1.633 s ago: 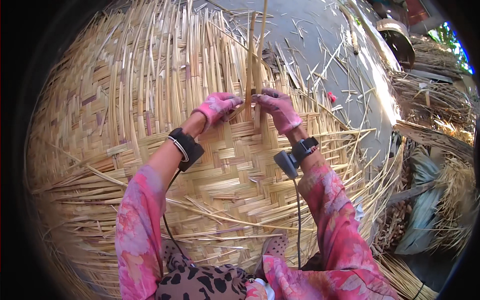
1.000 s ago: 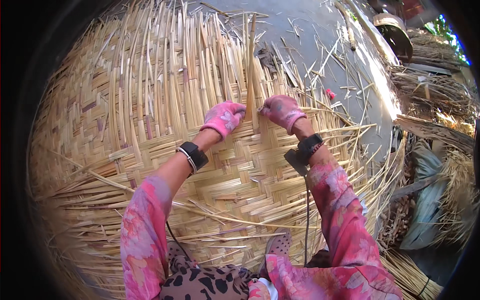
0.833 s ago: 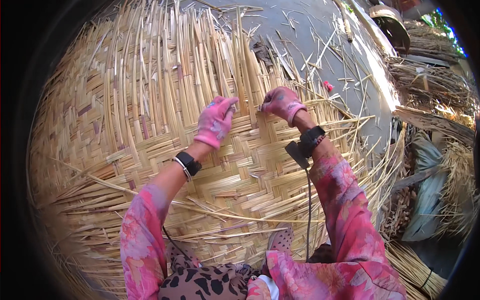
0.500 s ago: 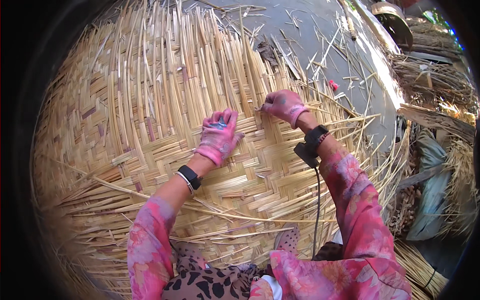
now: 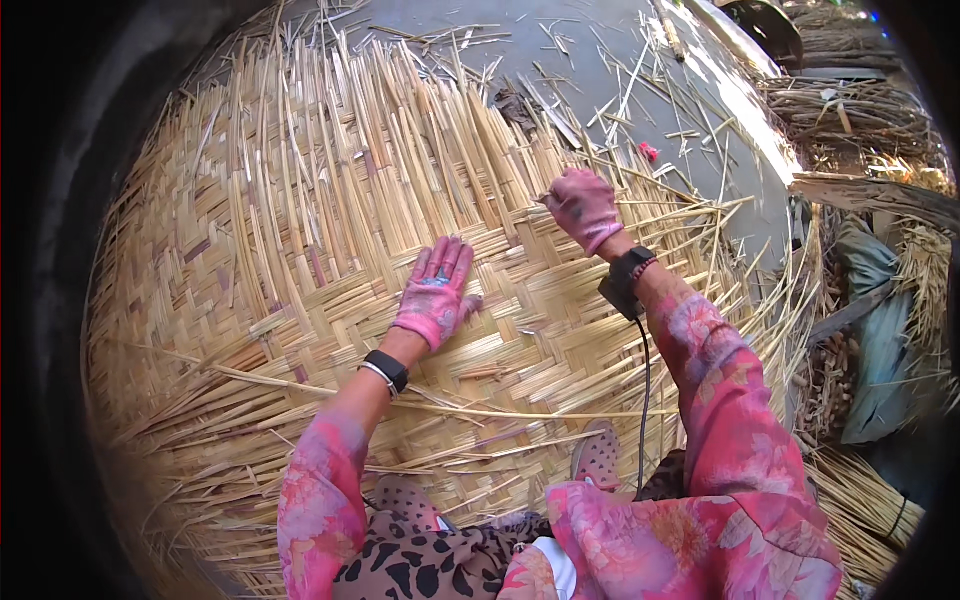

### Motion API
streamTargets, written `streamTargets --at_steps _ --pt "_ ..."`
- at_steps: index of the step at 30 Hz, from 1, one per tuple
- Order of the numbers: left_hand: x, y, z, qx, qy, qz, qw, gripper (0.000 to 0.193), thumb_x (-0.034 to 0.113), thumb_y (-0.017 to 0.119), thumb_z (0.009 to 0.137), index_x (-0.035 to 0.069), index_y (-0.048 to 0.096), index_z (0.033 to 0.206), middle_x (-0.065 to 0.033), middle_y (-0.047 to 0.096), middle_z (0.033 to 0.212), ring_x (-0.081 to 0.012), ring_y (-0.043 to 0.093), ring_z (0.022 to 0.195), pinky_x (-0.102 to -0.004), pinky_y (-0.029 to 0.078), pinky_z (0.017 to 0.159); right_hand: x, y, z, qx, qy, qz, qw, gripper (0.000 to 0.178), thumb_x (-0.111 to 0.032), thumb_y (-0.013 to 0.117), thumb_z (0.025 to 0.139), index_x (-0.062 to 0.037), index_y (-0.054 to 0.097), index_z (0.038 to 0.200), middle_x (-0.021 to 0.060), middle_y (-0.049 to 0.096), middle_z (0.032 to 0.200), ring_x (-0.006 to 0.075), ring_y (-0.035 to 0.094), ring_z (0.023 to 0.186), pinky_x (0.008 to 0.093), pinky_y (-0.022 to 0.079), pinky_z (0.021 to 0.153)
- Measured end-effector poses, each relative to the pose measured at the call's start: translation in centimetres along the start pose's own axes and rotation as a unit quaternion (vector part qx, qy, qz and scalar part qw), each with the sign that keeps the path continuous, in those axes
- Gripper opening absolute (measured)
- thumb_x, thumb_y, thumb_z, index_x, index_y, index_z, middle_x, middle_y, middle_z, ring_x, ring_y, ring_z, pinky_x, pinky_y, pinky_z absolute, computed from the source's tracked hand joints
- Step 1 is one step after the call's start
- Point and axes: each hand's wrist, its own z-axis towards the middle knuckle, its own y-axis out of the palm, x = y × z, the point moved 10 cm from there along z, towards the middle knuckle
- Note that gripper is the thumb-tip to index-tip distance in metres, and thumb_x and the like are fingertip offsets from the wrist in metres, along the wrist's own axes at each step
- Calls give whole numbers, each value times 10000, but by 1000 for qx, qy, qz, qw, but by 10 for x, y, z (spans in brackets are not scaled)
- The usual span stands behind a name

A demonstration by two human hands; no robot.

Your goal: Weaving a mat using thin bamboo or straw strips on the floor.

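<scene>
A large woven mat (image 5: 480, 350) of flat straw-coloured reed strips spreads beneath both my hands. Its lower part is woven in a herringbone pattern, while long unwoven strips (image 5: 390, 150) fan out beyond it. My left hand (image 5: 435, 295), in a pink stained glove, lies flat on the weave with its fingers stretched out. To the right and a little farther away, my right hand (image 5: 585, 210), gloved too, is closed on a reed strip at the edge of the woven part. Its fingers partly hide the strip.
My shoes (image 5: 598, 455) rest on the mat's near side. Strip scraps and a small red thing (image 5: 648, 151) lie on the grey floor (image 5: 590, 80). Bundled sticks (image 5: 850, 110), a teal sheet (image 5: 875, 340) and a tied reed bundle (image 5: 870, 495) are at the right. A cable (image 5: 645, 400) hangs from my right wrist.
My left hand has flattened, its curled fingers now straightened on the weave. My right hand has shifted slightly right along the woven edge, still closed. The whole view has shifted a little.
</scene>
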Motion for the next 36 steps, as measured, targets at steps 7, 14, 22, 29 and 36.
streamTargets --at_steps 7,14,22,29,36 --pt "17 6 -15 -50 29 14 998 784 446 539 819 42 229 1416 -168 205 1476 -323 124 1387 -448 87 1126 -33 61 -66 -158 51 -95 981 140 -112 584 736 -8 672 768 174 657 789 292 655 712 380 517 626" --pt "26 1 -44 -109 38 -7 993 796 536 559 779 77 328 1387 -173 241 1462 -351 141 1377 -458 98 1116 -59 31 -57 -362 -45 -7 931 320 -299 637 769 -5 685 887 178 670 906 335 653 859 390 509 757" --pt "68 -1 -153 -97 128 -65 985 717 459 732 647 143 482 1240 -123 368 1388 -330 278 1320 -481 243 1038 159 -4 -141 -350 272 -51 895 449 -453 579 799 -23 699 848 157 659 761 253 648 716 375 500 660" --pt "59 0 -176 -73 115 -120 983 375 166 703 684 177 596 1044 -115 603 995 -311 580 925 -414 465 743 155 85 -227 -380 45 -253 888 197 -217 663 720 -77 712 849 123 679 841 281 662 810 374 523 697" --pt "52 -35 -145 3 53 -182 982 151 172 624 787 166 637 937 -115 606 717 -318 602 664 -404 485 569 257 -82 -166 -291 183 -167 924 262 -256 757 596 -145 689 824 111 667 811 282 657 778 357 524 657"
